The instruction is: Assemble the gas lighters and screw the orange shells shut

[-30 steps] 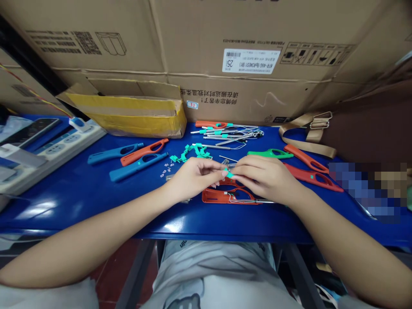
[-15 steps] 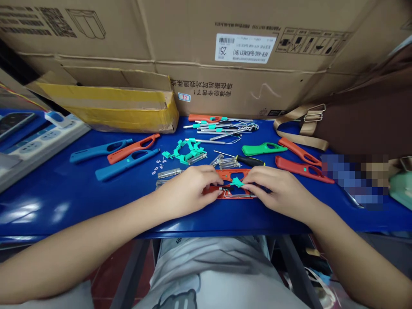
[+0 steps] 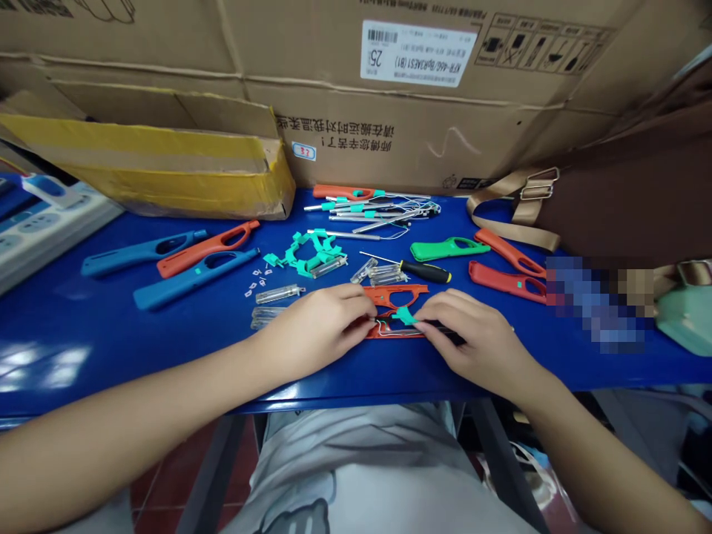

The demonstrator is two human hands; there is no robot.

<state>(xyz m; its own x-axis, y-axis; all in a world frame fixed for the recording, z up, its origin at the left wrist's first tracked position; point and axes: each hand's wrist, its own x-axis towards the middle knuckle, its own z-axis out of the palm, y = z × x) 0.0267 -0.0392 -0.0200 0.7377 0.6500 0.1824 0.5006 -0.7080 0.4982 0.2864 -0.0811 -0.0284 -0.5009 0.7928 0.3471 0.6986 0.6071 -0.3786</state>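
Head view: cardboard box (image 3: 478, 126) behind, blue table (image 3: 139, 334) in front; left hand (image 3: 328, 324) with fingertips curled in at left end of lower orange shell (image 3: 379, 334), cannot tell if gripping; right hand (image 3: 475, 330) pinching, thumb to fingers; upper orange shell (image 3: 380, 296) just beyond lower one; screwdriver (image 3: 427, 271) behind that; teal piece (image 3: 405, 317) held in right fingertips, over lower shell; thin wires (image 3: 383, 331) just left

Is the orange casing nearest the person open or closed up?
Open: the orange casing has white wires showing uncovered inside it.
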